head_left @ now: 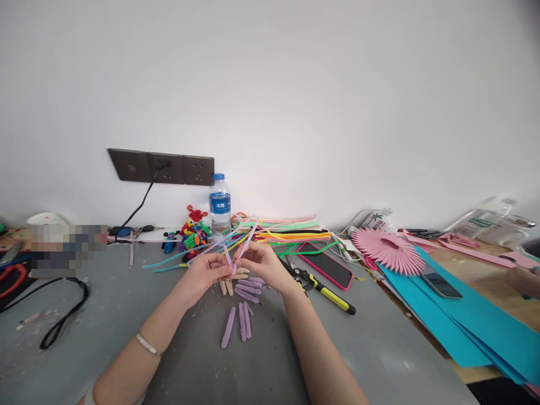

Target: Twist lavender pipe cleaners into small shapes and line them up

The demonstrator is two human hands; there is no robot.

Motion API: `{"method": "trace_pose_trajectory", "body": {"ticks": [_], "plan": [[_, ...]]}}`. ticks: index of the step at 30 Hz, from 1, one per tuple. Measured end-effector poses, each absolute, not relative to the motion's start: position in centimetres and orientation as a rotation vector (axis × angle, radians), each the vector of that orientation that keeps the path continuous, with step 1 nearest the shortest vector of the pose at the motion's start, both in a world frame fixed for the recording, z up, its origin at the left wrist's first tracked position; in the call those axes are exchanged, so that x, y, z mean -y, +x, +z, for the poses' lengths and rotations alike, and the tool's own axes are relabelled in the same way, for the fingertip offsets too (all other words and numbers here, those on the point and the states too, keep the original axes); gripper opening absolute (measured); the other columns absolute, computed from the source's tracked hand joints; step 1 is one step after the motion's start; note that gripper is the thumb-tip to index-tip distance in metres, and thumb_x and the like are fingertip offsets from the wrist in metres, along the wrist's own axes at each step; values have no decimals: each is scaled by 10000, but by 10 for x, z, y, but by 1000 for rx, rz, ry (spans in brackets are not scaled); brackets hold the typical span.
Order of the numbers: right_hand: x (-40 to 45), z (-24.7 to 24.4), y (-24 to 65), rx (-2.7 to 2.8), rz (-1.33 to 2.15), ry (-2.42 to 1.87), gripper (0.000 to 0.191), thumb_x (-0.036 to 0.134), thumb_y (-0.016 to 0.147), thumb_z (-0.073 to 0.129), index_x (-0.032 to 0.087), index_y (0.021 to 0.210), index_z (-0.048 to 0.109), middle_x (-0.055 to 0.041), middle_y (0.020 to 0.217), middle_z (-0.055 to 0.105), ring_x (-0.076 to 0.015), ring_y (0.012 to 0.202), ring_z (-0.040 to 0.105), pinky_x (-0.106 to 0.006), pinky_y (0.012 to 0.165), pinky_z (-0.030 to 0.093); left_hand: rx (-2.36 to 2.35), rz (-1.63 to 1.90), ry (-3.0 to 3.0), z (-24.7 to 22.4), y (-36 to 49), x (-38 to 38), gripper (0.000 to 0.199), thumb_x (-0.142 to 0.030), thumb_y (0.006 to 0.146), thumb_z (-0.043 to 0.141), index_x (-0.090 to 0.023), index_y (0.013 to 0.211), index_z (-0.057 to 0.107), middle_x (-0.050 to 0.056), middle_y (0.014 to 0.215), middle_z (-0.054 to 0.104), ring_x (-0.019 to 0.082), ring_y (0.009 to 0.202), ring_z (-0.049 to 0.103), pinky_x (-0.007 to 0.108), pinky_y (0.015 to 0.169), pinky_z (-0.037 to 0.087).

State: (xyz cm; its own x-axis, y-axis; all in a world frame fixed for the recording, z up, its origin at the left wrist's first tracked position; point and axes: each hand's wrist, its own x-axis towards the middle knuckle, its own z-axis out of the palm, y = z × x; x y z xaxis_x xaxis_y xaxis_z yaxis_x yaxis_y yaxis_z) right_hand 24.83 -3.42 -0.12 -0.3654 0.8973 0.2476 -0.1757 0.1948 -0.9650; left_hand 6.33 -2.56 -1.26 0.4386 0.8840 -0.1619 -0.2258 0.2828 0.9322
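Both hands pinch a light purple pipe cleaner, bent into a V over the middle of the grey table. My left hand has its thumb and forefinger near the bend. On the other side of it, my right hand grips with its fingers closed. Under the hands lie several purple fuzzy sticks and a few beige ones. Closer to me are more purple sticks lying side by side. Behind the hands spreads a bundle of coloured pipe cleaners.
Yellow-black pliers and a pink-cased phone lie at right. A water bottle stands by small pipe-cleaner figures. A black cord lies left; blue sheets and a pink paper fan are right, near another person's hand.
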Motion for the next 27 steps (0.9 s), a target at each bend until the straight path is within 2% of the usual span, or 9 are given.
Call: {"method": "trace_pose_trajectory", "body": {"ticks": [5, 8, 12, 19, 23, 27], "plan": [[35, -2, 253, 1485, 1417, -681, 172, 314, 744, 755, 173, 816, 690, -25, 835, 647, -157, 783, 606, -296, 770, 494, -718, 685, 1186, -8, 63, 32, 260, -291, 644, 834, -136, 644, 624, 26, 645, 685, 128, 582, 611, 241, 577, 453], [35, -2, 254, 1498, 1466, -651, 159, 295, 744, 756, 171, 825, 698, -39, 899, 643, -166, 821, 605, -302, 774, 501, -685, 620, 1208, -8, 61, 33, 229, -268, 662, 822, -132, 670, 638, 31, 666, 688, 121, 611, 599, 242, 612, 456], [35, -4, 254, 1490, 1488, -662, 173, 282, 737, 764, 163, 838, 690, -28, 832, 638, -155, 773, 601, -292, 734, 504, -654, 553, 1197, -9, 60, 33, 216, -241, 663, 817, -134, 699, 633, 27, 693, 683, 120, 638, 587, 257, 650, 472], [32, -4, 253, 1377, 1408, -725, 271, 300, 691, 799, 181, 870, 632, 4, 764, 634, -123, 689, 593, -242, 643, 481, -675, 635, 1267, -9, 63, 34, 221, -289, 740, 752, -156, 727, 575, 3, 711, 638, 128, 659, 601, 252, 645, 466], [30, -4, 252, 1346, 1384, -812, 291, 330, 679, 799, 176, 878, 651, 0, 752, 641, -130, 684, 610, -257, 658, 497, -740, 704, 1316, -17, 64, 29, 247, -338, 744, 737, -169, 746, 557, 22, 710, 670, 160, 634, 635, 259, 600, 478], [26, -10, 252, 1333, 1344, -885, 275, 367, 678, 789, 163, 821, 671, -7, 734, 650, -131, 665, 606, -270, 669, 504, -882, 817, 1437, -24, 64, 23, 246, -343, 711, 753, -170, 835, 631, 43, 743, 716, 192, 682, 664, 278, 650, 500]]}}
